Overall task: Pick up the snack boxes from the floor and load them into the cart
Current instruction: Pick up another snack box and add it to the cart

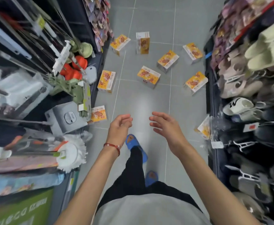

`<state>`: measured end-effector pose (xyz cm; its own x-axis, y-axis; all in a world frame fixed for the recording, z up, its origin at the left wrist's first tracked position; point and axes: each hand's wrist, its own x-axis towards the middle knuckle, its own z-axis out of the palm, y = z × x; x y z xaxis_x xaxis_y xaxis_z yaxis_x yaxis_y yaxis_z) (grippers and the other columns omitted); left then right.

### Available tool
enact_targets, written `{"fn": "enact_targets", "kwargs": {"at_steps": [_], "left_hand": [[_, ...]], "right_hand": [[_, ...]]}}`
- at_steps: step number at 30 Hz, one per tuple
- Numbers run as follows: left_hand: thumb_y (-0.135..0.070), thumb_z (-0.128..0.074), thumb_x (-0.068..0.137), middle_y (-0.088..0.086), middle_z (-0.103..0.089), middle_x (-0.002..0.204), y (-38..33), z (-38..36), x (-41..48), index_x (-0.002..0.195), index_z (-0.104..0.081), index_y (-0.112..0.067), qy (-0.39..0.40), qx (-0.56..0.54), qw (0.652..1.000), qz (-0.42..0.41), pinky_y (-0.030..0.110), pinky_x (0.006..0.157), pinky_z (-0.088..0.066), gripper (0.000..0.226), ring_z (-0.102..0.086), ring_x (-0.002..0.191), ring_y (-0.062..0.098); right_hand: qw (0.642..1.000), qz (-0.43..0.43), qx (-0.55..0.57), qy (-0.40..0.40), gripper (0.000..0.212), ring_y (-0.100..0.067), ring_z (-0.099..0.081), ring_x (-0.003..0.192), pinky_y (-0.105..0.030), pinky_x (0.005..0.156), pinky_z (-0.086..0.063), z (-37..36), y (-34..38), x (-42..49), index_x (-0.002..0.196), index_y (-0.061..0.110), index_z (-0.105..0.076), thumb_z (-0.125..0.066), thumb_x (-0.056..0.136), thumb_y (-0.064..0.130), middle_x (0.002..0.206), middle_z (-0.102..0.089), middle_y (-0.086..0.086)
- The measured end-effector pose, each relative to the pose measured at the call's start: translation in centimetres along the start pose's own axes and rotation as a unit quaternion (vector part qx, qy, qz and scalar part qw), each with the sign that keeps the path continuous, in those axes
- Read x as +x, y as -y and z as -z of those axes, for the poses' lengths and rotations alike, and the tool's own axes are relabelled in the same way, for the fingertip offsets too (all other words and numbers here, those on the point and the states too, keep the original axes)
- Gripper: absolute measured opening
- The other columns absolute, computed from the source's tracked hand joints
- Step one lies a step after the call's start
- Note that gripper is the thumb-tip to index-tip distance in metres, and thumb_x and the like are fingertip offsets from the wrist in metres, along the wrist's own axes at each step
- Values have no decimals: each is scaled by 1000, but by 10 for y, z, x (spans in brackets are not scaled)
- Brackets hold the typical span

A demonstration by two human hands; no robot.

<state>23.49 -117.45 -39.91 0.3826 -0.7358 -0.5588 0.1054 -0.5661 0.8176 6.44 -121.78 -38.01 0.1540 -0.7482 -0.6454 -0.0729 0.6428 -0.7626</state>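
Well, it is a narrow aisle. Shelves (35, 78) of mops and cleaning gear run down the left and a slipper rack (246, 95) down the right. On the grey floor (149, 103) between them lie the boxes (149, 76). They are scattered well apart, most of them flat on a side, with an upright box (142, 43) at the far end. It looks like a spill rather than a stack, so each will likely need its own pick. Nearest the person, a near box (99, 114) sits against the foot of the shelves, and another pokes out from under the rack. No cart is in view.

The person stands short of the main scatter with both arms out in front. The left hand (119, 127), with a red cord (112, 146) at the wrist, and the right hand (165, 125) are both empty. Their fingers are loosely curved and their palms face each other, touching nothing. I would judge they are readied for a two-handed grasp.
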Motion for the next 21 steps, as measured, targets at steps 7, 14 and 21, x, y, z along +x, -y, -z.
{"fn": "enact_targets", "kwargs": {"at_steps": [7,14,21], "left_hand": [[-12,-58,97,0,-70,113,-64,12,111,108,-66,-22,3,-18,1000,1,23,80,-46,17,-67,101,16],[-16,-59,96,1,-71,114,-117,12,191,110,-67,-23,8,-1,1000,18,29,92,-50,17,-67,105,18],[-14,-59,97,4,-70,118,-170,-20,290,112,-66,-20,32,18,999,34,25,85,-47,18,-65,108,20]], "right_hand": [[1000,4,-31,6,17,-16,-73,104,-37,101,-55,-49,78,107,115,25,-70,-63,100,20,115,-76,0],[1000,-13,-9,-10,20,-15,-72,101,-36,100,-55,-70,139,178,118,21,-70,-63,100,18,117,-76,-3],[998,-38,29,-50,23,-16,-71,101,-27,85,-53,-57,187,259,120,18,-71,-65,98,17,116,-75,-3]]}}
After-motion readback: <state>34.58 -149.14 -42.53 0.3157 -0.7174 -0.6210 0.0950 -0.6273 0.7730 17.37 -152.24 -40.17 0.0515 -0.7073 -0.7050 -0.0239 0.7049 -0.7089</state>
